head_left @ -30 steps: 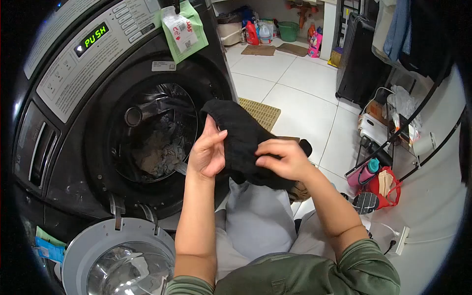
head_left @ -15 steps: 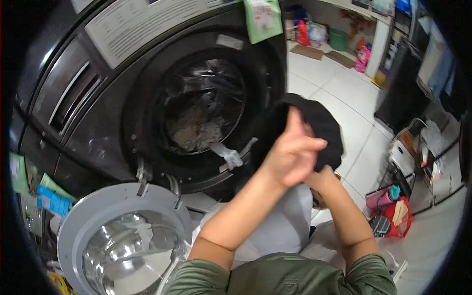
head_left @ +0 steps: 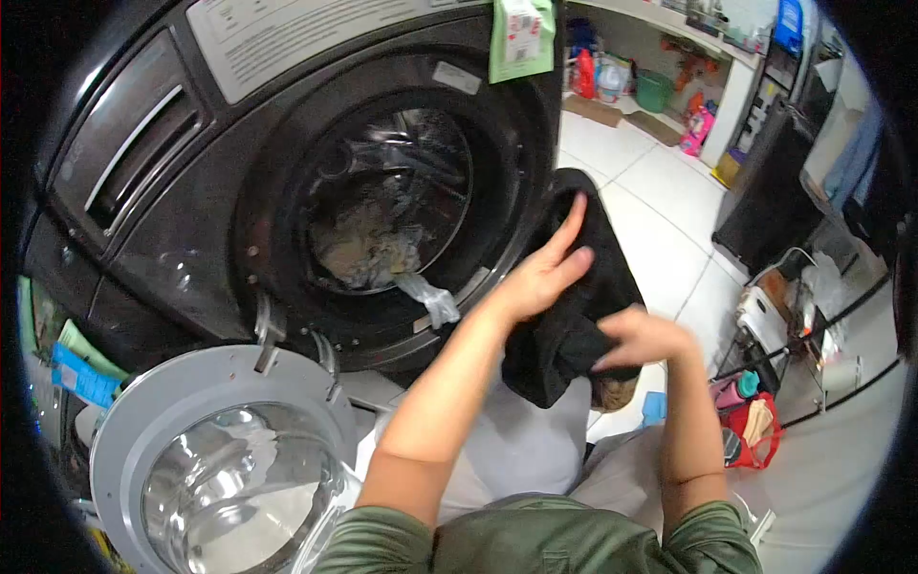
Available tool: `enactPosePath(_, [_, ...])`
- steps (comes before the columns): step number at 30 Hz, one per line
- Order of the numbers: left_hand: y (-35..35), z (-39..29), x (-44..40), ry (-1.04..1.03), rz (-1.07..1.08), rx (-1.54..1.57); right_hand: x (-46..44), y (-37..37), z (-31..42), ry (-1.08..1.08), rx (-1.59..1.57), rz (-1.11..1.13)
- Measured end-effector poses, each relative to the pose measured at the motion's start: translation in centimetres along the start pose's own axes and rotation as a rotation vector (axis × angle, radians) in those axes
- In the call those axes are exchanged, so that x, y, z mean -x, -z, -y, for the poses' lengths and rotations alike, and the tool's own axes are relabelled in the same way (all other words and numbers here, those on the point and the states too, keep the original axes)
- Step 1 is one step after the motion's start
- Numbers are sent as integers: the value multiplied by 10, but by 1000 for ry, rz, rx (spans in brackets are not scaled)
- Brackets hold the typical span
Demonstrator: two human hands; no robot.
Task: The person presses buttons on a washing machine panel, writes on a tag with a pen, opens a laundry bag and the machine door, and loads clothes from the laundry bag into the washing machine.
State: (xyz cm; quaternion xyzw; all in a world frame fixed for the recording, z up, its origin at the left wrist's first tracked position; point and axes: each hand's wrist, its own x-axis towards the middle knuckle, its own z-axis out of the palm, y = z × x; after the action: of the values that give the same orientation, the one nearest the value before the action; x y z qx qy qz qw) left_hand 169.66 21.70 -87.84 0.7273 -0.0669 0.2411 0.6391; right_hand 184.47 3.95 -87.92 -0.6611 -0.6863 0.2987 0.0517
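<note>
A black garment (head_left: 598,277) is held up in front of my lap, to the right of the washing machine door opening. My left hand (head_left: 540,282) is at its left side, one finger stretched up along the cloth and the thumb apart; its other fingers are hidden. My right hand (head_left: 650,337), a little blurred, has its fingers bent on the garment's lower right part. The cloth between the hands is bunched and folded. Inside the machine's drum (head_left: 392,201) lies grey and beige laundry (head_left: 368,244), with a pale strip of cloth (head_left: 430,298) hanging over the rim.
The round glass door (head_left: 225,368) of the black washing machine (head_left: 182,277) stands wide at lower left. White floor tiles (head_left: 669,210) extend to the right. A green bucket (head_left: 654,91) is at the back. At right are a red bag (head_left: 755,435) and a rack with several things.
The black garment has been spread out and hangs lower. My left hand has shifted left, and my right hand has come into view at the garment's lower right.
</note>
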Motion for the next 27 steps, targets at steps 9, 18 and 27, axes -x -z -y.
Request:
enactPosePath(9, [24,-24,20,616,262,-431,74,157,-79,-185,-719,-1458])
enactPosePath(18, [15,-50,4,576,-142,-203,-16,-8,69,570,356,-953])
enactPosePath(27, [-80,-55,9,337,311,-686,-46,-71,7,-194,566,331])
